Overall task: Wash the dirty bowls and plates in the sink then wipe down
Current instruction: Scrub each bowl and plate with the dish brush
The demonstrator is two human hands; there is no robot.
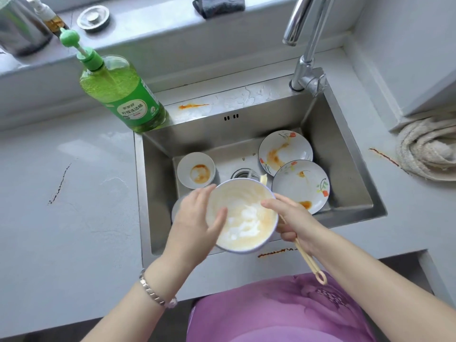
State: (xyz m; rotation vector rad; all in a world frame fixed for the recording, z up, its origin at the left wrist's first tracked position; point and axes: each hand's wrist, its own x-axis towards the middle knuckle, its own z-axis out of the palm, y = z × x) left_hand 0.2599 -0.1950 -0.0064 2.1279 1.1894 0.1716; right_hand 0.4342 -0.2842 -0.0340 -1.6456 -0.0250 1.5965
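Head view: you hold a soapy bowl (244, 213) over the sink (345, 169).
Your left hand (197, 218) grips the bowl by its rim, thumb inside, above the sink's near edge, and foam lies in its bottom. Your right hand (293, 218) curls round a cream brush handle (308, 262) at the bowl's right rim. A stained saucer (196, 170), a far flowered plate (285, 149) and a near flowered plate (299, 186) lie in the basin.
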